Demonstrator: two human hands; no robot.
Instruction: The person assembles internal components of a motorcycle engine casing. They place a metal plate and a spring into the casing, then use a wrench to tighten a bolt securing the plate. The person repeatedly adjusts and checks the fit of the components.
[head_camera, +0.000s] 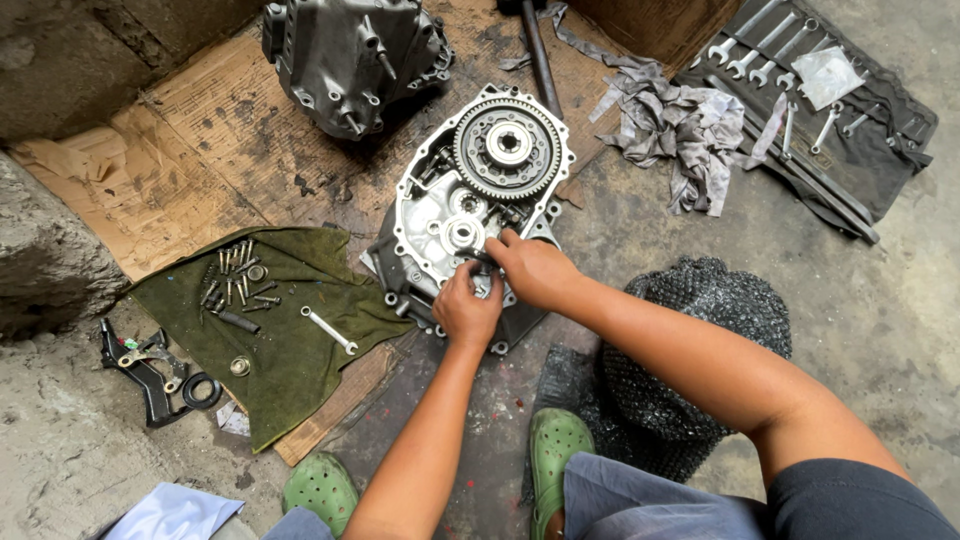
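Two hands work at the lower edge of the engine case (430, 215), which lies open on the floor. Left of the case, loose bolts (232, 272) and a spanner (329, 330) rest on a green cloth (300, 370). The left hand (466, 310) curls closed on the case's lower part; the right hand (533, 270) pinches a small dark piece there. That piece could slip into the open case, I judge, the fingers being greasy. The large ring gear (507, 148) sits at the case's top.
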